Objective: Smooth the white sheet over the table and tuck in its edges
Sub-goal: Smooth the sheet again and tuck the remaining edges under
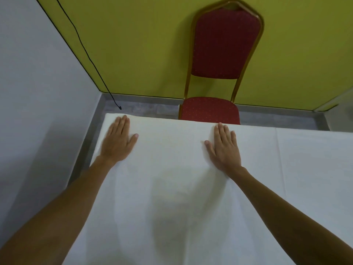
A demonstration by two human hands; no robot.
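Both hands lie flat, palms down, fingers straight and close together, holding nothing. The left hand (119, 139) presses the white sheet (172, 188) near the far left corner of the desk (114, 116), fingertips almost at the far edge. The right hand (224, 145) presses the sheet well apart from the left, fingertips also near the far edge. The sheet covers the desk beneath and between both forearms, with faint creases running to the right. Just beyond the right hand stands a red chair (225, 50) with a gold frame, against a yellow-green wall (133, 44). Beyond the left hand, a black cable (89, 56) hangs down to the grey floor (143, 109).
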